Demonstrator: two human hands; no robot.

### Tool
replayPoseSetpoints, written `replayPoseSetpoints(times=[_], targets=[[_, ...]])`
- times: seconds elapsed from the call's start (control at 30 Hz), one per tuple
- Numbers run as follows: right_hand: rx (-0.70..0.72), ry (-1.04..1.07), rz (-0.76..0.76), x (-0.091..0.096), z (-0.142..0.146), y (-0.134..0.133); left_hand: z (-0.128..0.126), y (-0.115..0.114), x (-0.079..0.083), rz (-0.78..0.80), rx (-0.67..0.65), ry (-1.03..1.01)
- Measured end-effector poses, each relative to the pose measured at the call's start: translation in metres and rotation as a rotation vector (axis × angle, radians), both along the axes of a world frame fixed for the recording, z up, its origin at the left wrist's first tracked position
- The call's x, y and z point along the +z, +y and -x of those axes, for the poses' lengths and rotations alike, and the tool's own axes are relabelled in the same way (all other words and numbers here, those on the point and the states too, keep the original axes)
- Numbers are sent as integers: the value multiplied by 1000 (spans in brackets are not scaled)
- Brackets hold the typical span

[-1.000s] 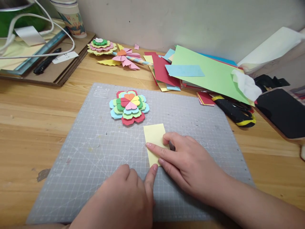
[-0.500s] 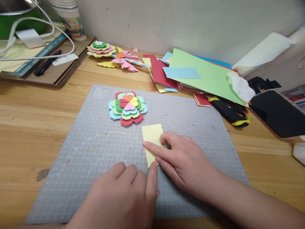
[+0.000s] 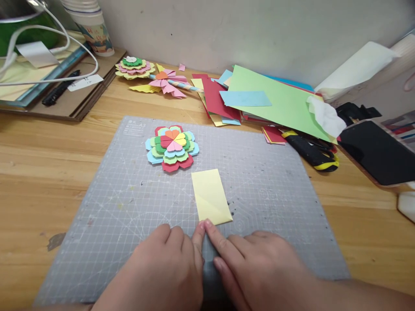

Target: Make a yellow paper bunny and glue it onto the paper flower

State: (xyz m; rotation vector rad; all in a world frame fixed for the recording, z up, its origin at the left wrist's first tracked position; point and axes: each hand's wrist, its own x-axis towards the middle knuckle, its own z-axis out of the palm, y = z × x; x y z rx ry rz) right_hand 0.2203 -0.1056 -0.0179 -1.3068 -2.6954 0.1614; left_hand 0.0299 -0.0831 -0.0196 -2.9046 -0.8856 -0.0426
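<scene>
A folded pale yellow paper rectangle (image 3: 210,196) lies flat on the grey cutting mat (image 3: 129,207). My left hand (image 3: 162,268) rests on the mat with its fingers curled and its index fingertip at the paper's near left corner. My right hand (image 3: 256,263) lies beside it, fingers stretched along the mat, with the index fingertip meeting the left one at that same corner. Neither hand holds anything. A layered multicolour paper flower (image 3: 170,147) sits on the mat just beyond the yellow paper.
A pile of coloured paper sheets (image 3: 279,99) lies at the back right, with black and yellow scissors (image 3: 313,151) and a black tablet (image 3: 376,151) beside it. Two more paper flowers (image 3: 152,73), cardboard (image 3: 81,95), a pen (image 3: 58,88) and a paper cup (image 3: 90,26) are back left.
My right hand has slid off the yellow paper towards me, uncovering it fully. Its index fingertip now sits at the near corner beside my left index finger.
</scene>
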Motion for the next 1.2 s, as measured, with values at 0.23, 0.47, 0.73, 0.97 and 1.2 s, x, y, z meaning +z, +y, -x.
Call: replayPoseSetpoints(times=[0.23, 0.47, 0.73, 0.97, 1.2], targets=[[-52, -102, -76, 3, -2, 2, 0, 2, 3, 15, -31, 25], [-24, -178, -79, 12, -16, 2, 1, 1, 0, 46, -49, 52], [-124, 139, -17, 9, -17, 25, -9, 32, 3, 73, 65, -290], [22, 134, -34, -2, -22, 38, -10, 40, 3, 101, 136, -294], [71, 305, -86, 1, -27, 39, -6, 42, 8, 202, 29, -476]])
